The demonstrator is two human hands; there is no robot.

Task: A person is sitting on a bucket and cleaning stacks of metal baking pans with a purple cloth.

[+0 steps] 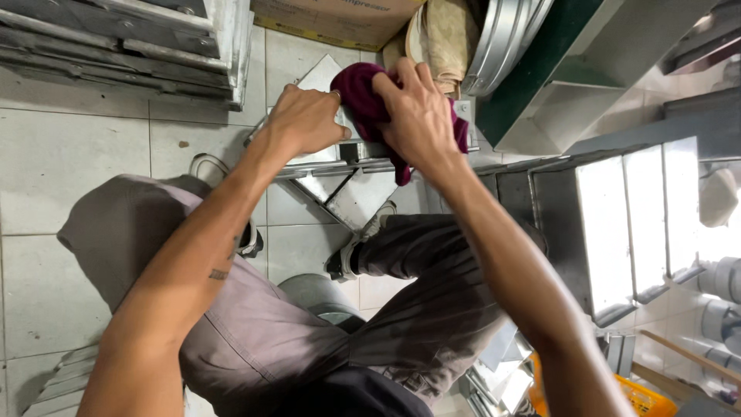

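While the left hand (305, 120) clenches the metal piece (347, 189), the right hand's (421, 116) grip presses the maroon cloth (370, 96) beneath it.

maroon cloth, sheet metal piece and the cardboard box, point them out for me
maroon cloth (363, 96), head view, on the bunched part left of the right hand
sheet metal piece (351, 197), head view, on the flat panel below both hands
cardboard box (340, 17), head view, on its brown front face
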